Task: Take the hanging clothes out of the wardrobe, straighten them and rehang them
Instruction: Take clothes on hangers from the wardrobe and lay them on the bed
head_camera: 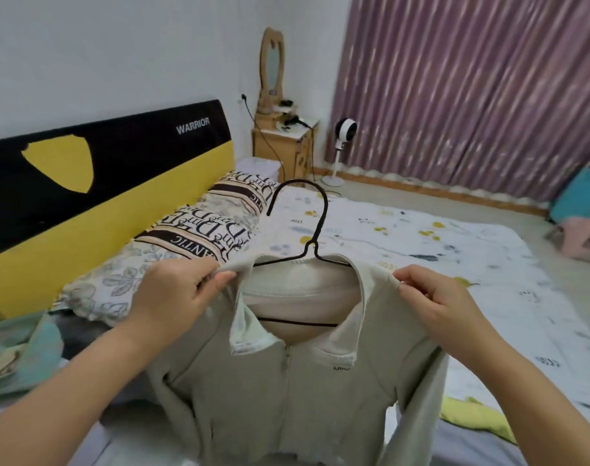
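Bedding [404, 237] in a floral print is covering the bed, with a purple curtain [471, 89] hanging behind. Left hand [175, 297] and right hand [444, 307] are each pinching a shoulder of the cream jacket [286, 381], held above the bed on a black hanger [315, 230]; its hem is running past the frame's bottom edge.

I hold the jacket [286, 381] on its hanger [315, 227] over the bed [421, 250]; pillow [192, 237] at ten o'clock, fan [345, 129] at one.
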The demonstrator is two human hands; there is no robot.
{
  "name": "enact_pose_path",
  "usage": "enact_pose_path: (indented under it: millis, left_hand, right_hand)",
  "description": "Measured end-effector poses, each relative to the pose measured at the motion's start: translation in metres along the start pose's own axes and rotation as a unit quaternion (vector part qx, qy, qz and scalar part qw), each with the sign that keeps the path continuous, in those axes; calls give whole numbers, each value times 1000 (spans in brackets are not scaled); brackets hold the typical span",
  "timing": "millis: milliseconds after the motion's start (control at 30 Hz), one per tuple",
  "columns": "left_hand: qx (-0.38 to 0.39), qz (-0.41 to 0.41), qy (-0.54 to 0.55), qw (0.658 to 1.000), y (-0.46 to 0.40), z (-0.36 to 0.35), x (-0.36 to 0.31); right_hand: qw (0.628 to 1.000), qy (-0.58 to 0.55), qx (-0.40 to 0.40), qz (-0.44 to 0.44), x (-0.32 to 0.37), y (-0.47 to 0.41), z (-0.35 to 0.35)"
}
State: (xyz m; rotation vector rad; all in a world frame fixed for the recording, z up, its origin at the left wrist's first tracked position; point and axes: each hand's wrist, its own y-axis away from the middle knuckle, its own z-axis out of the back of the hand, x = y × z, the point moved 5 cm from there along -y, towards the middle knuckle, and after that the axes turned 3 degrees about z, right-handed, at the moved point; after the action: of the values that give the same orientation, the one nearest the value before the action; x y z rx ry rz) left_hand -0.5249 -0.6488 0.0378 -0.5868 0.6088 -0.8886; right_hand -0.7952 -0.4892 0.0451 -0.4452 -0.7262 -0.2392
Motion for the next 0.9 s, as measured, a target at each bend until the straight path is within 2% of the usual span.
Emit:
enact_pose_path:
  millis: [167,467,667,767,900]
  left_hand:
    - [18,6,30,999,-15,-71,-21]
    - [85,17,31,996,-73,-191,-9]
    - [137,23,56,989,-144,-296,38]
    - [151,38,65,986,-175,-357,71]
    - [205,80,69,973,-197,-440,110]
  right_hand:
    - [998,43,2,-55,-61,2,30]
    - [986,68,5,-155,-158,-52,25]
    - [976,89,-16,-197,-232,-142,0]
    - [968,93,-41,-229,-276,-193,-19]
    - [957,110,-53,-262,-340,-251,-54]
